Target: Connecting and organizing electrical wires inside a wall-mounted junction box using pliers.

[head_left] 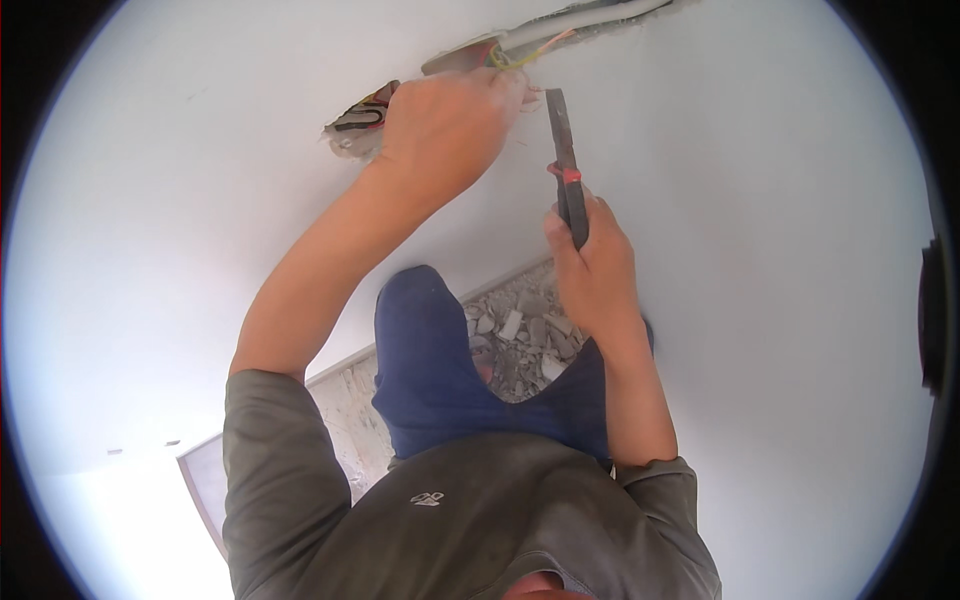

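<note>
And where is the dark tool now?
In the head view's upper part, right of centre, the dark tool is in the right hand, its tip just right of the left hand.

Ragged-edged hole [352,145] in flat white wall [770,250], left of left hand [445,125]; thin black wires [372,122] inside. Round white conduit [610,16] in wall slot, above and right of same hand. Thin yellow-green wire [515,64] between them. Long dark metal pliers [562,130] in right hand [598,265], tip right of left fingertips. Broken grey rubble [530,325] between blue-trousered legs [425,340].
</note>
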{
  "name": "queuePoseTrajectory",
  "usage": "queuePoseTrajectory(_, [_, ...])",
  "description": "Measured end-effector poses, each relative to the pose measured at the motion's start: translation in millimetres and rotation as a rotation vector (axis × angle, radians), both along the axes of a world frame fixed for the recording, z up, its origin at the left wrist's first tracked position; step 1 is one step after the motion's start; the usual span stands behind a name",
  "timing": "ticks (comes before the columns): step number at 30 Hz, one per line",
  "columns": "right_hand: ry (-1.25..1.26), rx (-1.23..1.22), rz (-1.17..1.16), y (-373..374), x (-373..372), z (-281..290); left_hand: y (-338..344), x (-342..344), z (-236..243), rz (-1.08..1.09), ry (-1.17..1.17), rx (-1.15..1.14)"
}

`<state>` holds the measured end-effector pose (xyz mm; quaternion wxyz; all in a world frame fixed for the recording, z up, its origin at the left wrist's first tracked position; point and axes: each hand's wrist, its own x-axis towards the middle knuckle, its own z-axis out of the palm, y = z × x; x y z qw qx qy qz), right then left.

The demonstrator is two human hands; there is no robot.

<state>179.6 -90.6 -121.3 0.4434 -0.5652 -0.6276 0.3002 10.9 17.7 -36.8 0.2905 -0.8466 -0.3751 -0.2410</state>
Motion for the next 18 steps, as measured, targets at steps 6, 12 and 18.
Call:
queuePoseTrajectory(6, [-0.025,0.022,-0.017,5.4,-1.4,-0.4,0.6,1.9,-2.8,0.045,-0.013,-0.025])
queuePoseTrajectory(12, [-0.06,0.084,-0.053,6.9,-2.0,-5.7,0.8,-11.1,-0.9,-0.042,0.004,-0.053])
queuePoseTrajectory(18, [0.988,-0.402,0.511,8.4,-0.9,-6.2,-1.4,-11.7,-5.1,-0.003,-0.047,-0.116])
